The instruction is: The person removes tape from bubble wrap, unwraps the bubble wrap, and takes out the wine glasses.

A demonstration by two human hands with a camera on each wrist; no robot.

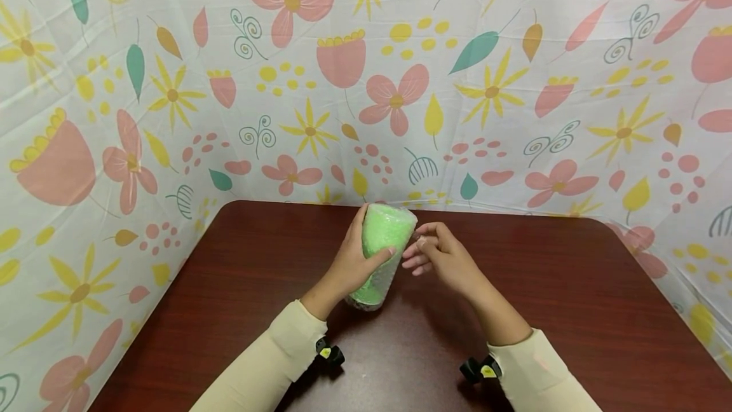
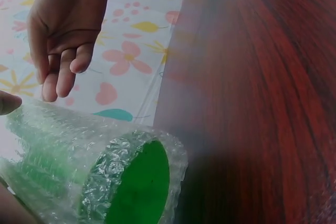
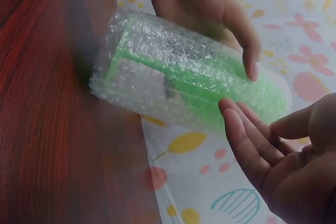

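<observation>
My left hand grips a green cylinder wrapped in clear bubble wrap, its thumb lying across the near side. The roll tilts above the table, its top leaning right and away. In the left wrist view, a solid green round end shows inside the wrap. Close beside the upper right side is my right hand, fingers partly extended and loosely bent. From the right wrist view, those fingers overlap the lower edge of the bubble wrap, and the thumb comes near the fingers.
Under both hands lies a dark reddish-brown wooden table with rounded far corners. A white cloth printed with flowers and leaves hangs behind and along the sides. Black wrist cameras sit at both cream sleeves.
</observation>
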